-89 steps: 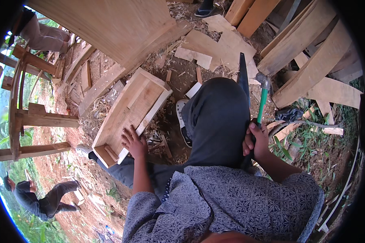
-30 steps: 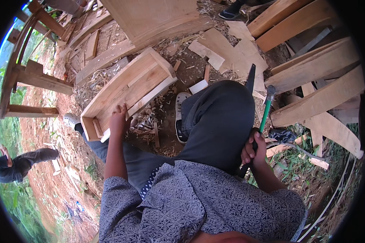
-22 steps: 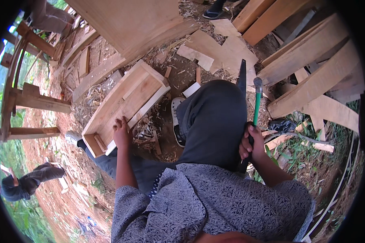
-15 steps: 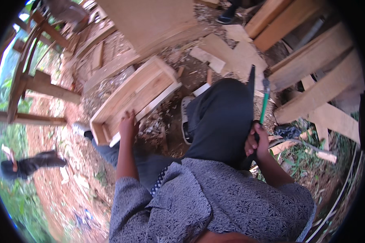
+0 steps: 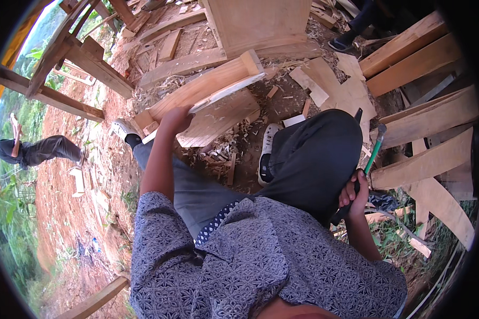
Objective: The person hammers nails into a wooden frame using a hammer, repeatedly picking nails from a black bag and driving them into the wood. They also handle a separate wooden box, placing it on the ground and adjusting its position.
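A shallow, drawer-like wooden box (image 5: 205,87) stands tilted on the ground, ahead and to the left, with a broad pale panel on its near side. My left hand (image 5: 178,120) is closed over the box's near edge, its fingertips hidden. By my raised right knee, my right hand (image 5: 355,194) is wrapped round a hammer-like tool (image 5: 377,146) with a green shaft and a small metal head. A dark pointed strip (image 5: 358,114) rises behind that knee; I cannot tell whether the same hand holds it. Below the right fist a black handle end shows.
Thick boards (image 5: 426,117) are stacked at the right. A large panel (image 5: 263,24) stands beyond the box. Plywood offcuts (image 5: 330,85) and shavings litter the ground. A wooden frame (image 5: 80,61) is at the far left, with a person (image 5: 37,151) below it; another person's shoe (image 5: 339,45) shows at the top.
The box has tipped, so its inside shows less and its near panel shows. My left hand has shifted from inside the box to its near edge. The view has turned somewhat.
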Demonstrator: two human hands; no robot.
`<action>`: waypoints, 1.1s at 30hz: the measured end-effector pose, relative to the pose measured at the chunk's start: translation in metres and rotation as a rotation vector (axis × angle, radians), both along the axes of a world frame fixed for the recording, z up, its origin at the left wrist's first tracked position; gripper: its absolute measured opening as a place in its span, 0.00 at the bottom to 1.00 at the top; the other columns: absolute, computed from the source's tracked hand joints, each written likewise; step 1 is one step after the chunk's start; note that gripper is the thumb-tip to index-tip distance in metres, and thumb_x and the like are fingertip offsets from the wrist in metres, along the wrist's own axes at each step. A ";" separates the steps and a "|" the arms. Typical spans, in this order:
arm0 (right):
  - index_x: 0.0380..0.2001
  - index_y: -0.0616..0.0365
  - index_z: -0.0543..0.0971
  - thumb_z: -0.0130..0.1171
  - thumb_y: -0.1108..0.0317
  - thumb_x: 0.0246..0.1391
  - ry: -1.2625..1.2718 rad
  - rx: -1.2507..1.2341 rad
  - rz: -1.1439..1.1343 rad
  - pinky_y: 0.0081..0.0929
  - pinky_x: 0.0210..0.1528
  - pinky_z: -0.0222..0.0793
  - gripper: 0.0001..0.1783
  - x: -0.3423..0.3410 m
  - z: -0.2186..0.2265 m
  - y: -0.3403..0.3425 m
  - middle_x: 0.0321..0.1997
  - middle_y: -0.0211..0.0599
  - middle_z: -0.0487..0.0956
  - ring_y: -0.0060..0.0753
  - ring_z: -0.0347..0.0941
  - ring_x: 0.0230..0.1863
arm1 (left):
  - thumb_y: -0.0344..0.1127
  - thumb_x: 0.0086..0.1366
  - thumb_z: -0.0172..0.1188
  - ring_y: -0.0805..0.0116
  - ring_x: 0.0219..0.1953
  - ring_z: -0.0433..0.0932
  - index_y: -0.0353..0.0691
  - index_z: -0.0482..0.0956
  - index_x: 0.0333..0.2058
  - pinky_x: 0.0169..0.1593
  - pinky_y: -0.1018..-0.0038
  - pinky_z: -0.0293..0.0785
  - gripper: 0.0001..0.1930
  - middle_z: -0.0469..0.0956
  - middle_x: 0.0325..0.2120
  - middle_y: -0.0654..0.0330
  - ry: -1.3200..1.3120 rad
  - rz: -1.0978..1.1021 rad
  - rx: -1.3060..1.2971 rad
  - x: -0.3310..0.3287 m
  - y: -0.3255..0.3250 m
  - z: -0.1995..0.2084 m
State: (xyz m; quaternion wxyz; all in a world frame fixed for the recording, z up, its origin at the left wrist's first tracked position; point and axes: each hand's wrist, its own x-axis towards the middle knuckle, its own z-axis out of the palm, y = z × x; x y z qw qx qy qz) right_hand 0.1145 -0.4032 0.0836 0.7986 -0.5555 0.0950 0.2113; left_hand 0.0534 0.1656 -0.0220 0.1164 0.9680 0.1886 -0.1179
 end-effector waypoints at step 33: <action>0.32 0.50 0.64 0.41 0.51 0.73 0.032 -0.005 -0.036 0.24 0.03 0.60 0.18 0.009 -0.004 0.000 0.07 0.22 0.56 0.22 0.56 0.03 | 0.48 0.63 0.65 0.47 0.38 0.83 0.45 0.76 0.44 0.41 0.52 0.78 0.17 0.83 0.33 0.51 -0.165 0.090 0.164 0.013 -0.020 0.006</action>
